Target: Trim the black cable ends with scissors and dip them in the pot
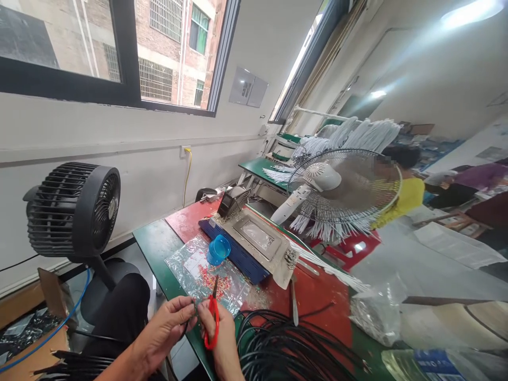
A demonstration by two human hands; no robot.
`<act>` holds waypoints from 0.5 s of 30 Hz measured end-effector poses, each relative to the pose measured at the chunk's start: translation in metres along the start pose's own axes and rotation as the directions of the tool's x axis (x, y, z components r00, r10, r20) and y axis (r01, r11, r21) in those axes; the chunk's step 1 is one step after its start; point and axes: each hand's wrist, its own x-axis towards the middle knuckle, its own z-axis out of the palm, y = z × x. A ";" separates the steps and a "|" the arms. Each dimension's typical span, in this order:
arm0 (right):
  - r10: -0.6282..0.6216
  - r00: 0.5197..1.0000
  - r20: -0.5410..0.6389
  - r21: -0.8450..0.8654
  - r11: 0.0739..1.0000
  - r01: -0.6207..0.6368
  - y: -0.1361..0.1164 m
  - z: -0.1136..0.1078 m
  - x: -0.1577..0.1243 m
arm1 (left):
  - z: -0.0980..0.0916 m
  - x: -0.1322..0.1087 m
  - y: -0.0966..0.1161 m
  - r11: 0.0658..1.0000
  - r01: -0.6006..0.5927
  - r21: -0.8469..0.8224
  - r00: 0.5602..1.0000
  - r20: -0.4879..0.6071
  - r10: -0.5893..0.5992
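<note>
red scissors (pixel 216 320) gripped in right hand (pixel 227 327); left hand (pixel 169 321), just beside, pinching black cable (pixel 184 329)

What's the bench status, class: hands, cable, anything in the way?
Left hand pinching black cable. Right hand holding red-handled scissors, blades pointing forward. Coiled black cables close beside right hand; nothing visibly blocking either hand.

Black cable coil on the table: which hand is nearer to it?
Right. The right hand, with the red scissors, is just beside the coil's left edge; the left hand is farther left, beyond the right hand.
</note>
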 end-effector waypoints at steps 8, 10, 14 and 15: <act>-0.776 0.406 0.483 -0.617 0.028 0.787 -0.024 -0.004 -0.008 | -0.002 0.001 0.011 0.912 0.176 -0.370 0.982 0.003 -0.188; -0.747 0.386 0.542 -0.603 -0.026 0.797 -0.031 -0.002 -0.009 | -0.002 0.002 0.010 0.902 0.196 -0.385 0.978 0.006 -0.210; -0.770 0.379 0.513 -0.589 0.005 0.808 -0.035 -0.008 -0.002 | -0.001 0.001 0.011 0.910 0.169 -0.380 0.982 -0.012 -0.187; -0.800 0.398 0.449 -0.604 0.056 0.795 -0.035 -0.011 0.002 | -0.002 0.001 0.013 0.924 0.157 -0.350 0.984 -0.025 -0.177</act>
